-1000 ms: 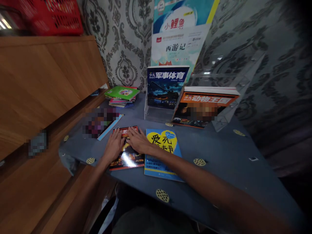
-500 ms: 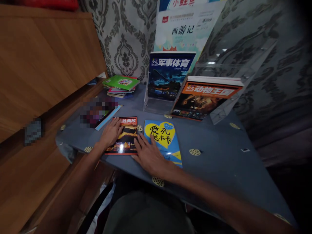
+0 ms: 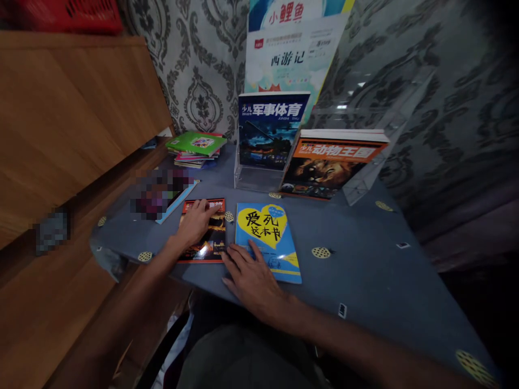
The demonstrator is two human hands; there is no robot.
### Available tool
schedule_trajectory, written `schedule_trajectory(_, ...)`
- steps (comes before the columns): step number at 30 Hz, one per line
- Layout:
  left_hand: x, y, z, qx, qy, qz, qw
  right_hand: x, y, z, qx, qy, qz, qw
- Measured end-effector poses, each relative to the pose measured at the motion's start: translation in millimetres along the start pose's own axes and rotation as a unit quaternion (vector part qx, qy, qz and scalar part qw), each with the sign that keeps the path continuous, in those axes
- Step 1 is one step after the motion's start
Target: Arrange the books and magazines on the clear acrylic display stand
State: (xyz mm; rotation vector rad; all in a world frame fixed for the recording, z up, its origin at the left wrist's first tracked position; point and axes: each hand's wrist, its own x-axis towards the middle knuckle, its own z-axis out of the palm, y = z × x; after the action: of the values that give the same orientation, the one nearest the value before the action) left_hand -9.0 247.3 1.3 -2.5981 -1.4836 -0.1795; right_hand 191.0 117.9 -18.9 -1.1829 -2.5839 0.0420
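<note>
My left hand [image 3: 195, 222] lies on the left side of a dark book with an orange border [image 3: 206, 246], its bent fingers reaching over the title strip. Nothing is gripped in it. To the right lies a blue book with a yellow heart [image 3: 263, 227]. Across the gap between the two books, my right hand [image 3: 252, 275] rests with its fingers apart. It overlaps the blue book's lower left corner, and its fingertips are by the dark book's lower right edge.
A clear acrylic stand [image 3: 259, 178] holds a military-cover book [image 3: 271, 135], a lion-cover book [image 3: 332, 162] and taller books [image 3: 290, 59] behind. A pile of books [image 3: 197, 146] sits at the back left. Left of my hands lies a partly blurred book [image 3: 178, 202]. Wooden panelling [image 3: 81, 102] borders the left side.
My left hand has shifted right across the dark book's cover, its fingers more bent. My right hand has slid slightly down, uncovering more of the blue book. The camera view has moved a little.
</note>
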Motion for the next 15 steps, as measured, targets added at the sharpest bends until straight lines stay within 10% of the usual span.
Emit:
schedule_trajectory(8, 26, 7, -3, 0.059, -0.044, -0.025, 0.997, 0, 1, 1, 0.011, 0.01, 0.001, 1.0)
schedule_trajectory(15, -16, 16, -11, 0.001, -0.041, 0.015, 0.999, -1, -1, -6, 0.027, -0.003, 0.004, 1.0)
